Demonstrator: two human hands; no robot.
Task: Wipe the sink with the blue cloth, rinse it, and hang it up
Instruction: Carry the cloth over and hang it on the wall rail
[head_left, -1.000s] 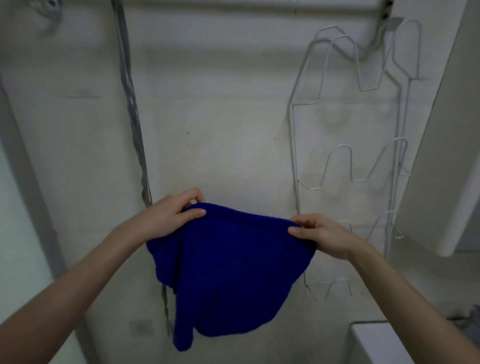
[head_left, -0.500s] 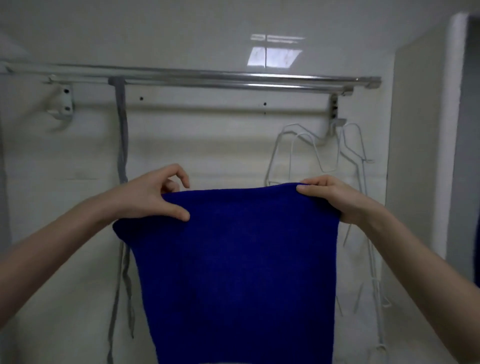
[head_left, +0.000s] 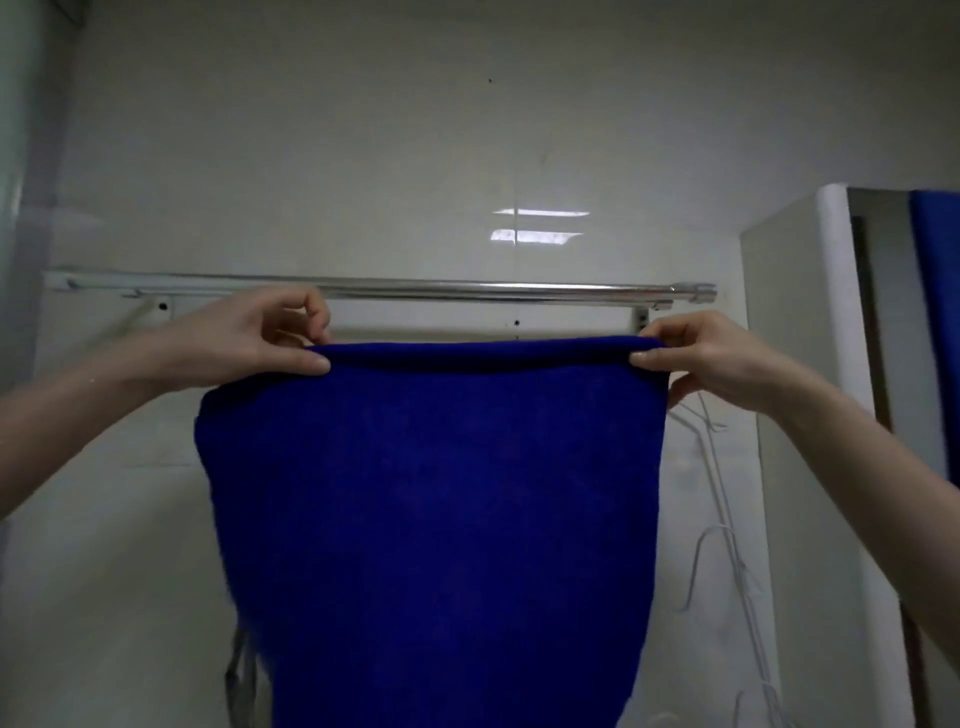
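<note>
The pale tiled wall (head_left: 363, 156) fills the view, and in front of it the blue cloth (head_left: 441, 519) hangs spread wide, its rolled top edge stretched level just below the chrome rail (head_left: 467, 288) and not yet over it. Each top corner sits in a pinching grip: the left hand (head_left: 249, 338) has thumb and fingers closed on the left corner, the right hand (head_left: 706, 358) on the right. White wire hangers (head_left: 722, 545) dangle against the wall beyond the cloth's right edge.

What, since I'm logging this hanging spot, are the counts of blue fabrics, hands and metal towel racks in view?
Blue fabrics: 2, the held blue cloth and blue fabric at the right edge
Hands: 2, left hand and right hand
Metal towel rack: 1
Total: 5
</note>
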